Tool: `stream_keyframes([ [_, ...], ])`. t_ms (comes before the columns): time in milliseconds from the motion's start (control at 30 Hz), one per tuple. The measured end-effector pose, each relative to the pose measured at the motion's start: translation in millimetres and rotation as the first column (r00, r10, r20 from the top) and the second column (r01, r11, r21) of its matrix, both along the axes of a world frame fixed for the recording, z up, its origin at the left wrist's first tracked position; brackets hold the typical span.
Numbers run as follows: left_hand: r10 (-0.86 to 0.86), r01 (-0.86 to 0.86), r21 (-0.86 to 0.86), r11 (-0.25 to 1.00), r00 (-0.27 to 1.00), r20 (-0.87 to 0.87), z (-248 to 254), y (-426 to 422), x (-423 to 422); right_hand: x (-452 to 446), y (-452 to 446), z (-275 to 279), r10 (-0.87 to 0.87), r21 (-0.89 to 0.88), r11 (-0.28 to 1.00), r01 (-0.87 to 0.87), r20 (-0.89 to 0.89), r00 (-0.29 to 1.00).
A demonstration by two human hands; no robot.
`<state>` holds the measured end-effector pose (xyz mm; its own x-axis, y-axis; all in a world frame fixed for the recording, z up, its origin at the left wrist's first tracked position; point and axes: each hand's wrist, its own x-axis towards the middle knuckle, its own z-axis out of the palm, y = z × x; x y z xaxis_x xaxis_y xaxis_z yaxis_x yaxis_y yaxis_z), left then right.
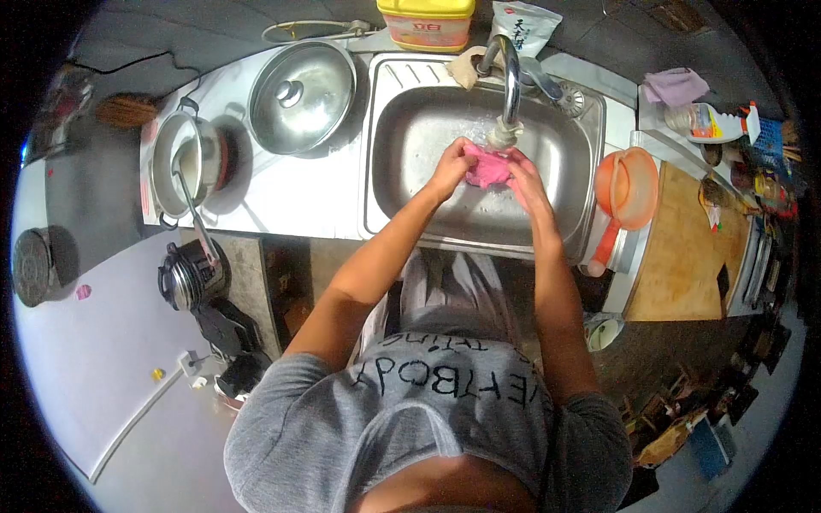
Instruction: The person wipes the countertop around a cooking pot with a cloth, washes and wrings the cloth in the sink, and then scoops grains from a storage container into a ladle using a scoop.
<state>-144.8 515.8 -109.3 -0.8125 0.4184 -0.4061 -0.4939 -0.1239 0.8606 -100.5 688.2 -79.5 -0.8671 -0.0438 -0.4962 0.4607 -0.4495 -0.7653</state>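
A bunched pink cloth (489, 168) is stretched between my two hands over the stainless steel sink (402, 171). My left hand (452, 166) grips its left side, fingers closed on the fabric. On the other side my right hand (526, 175) has its fingers closed around the cloth's right edge. Directly above hangs the curved chrome faucet (511, 81), its pale nozzle close to the cloth. Water appears to splash near the nozzle. Parts of the cloth are hidden behind my fingers.
Left of the sink sit a lidded pan (316, 103) and a pot (184, 158) with a ladle in it. A yellow-lidded tub (426, 26) and a white packet (523, 30) stand behind. To the right are an orange dipper (637, 184), a wooden cutting board (680, 248) and a spray bottle (718, 124).
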Motion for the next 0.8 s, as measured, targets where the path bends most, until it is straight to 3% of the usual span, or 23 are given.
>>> stream_keyframes([
  [67, -0.080, 0.075, 0.125, 0.989, 0.996, 0.034, -4, -4, -6, 3, 20, -34, 0.089, 0.058, 0.994, -0.088, -0.014, 0.996],
  [133, -0.131, 0.128, 0.104, 0.986, 0.991, 0.025, 18, 1, -10, 4, 27, -40, 0.183, 0.116, 0.977, -0.179, -0.025, 0.983],
  [200, -0.207, 0.207, 0.095, 0.974, 0.978, -0.015, 25, 3, -14, 0, 24, -5, 0.066, -0.303, 0.951, -0.064, -0.005, 0.998],
  [333, -0.188, 0.187, -0.022, 0.982, 0.968, -0.167, 29, 15, -24, 4, 32, 5, 0.046, -0.264, 0.964, -0.029, 0.058, 0.997],
  [367, -0.207, 0.119, -0.268, 0.956, 0.920, -0.332, 41, 13, -28, 8, 45, -7, 0.224, 0.065, 0.972, -0.225, 0.023, 0.974],
  [400, -0.262, 0.001, -0.481, 0.877, 0.840, -0.475, 50, 11, -30, 12, 55, -20, 0.396, 0.389, 0.838, -0.383, 0.049, 0.917],
  [433, -0.263, 0.001, -0.481, 0.877, 0.839, -0.477, 50, 9, -30, 14, 62, -32, 0.396, 0.390, 0.838, -0.382, 0.047, 0.917],
  [500, -0.157, -0.042, -0.375, 0.926, 0.861, -0.484, 46, 4, -32, 15, 71, -47, 0.478, 0.722, 0.580, -0.377, 0.073, 0.875],
  [533, -0.176, -0.027, -0.385, 0.923, 0.858, -0.482, 37, 1, -31, 14, 70, -45, 0.478, 0.722, 0.580, -0.376, 0.072, 0.876],
  [600, -0.178, 0.032, -0.329, 0.944, 0.888, -0.423, 32, -5, -29, 10, 60, -30, 0.368, 0.598, 0.765, -0.239, -0.102, 0.924],
  [733, -0.231, 0.206, -0.177, 0.962, 0.964, -0.134, 45, -25, -32, -6, 30, 20, 0.307, 0.458, 0.853, -0.251, -0.051, 0.950],
  [767, -0.294, 0.287, -0.136, 0.948, 0.955, -0.034, 52, -31, -35, -11, 27, 20, 0.301, 0.463, 0.864, -0.198, -0.157, 0.941],
  [800, -0.263, 0.260, -0.082, 0.962, 0.965, -0.023, 58, -35, -33, -13, 23, 21, 0.290, 0.462, 0.875, -0.145, -0.261, 0.921],
])
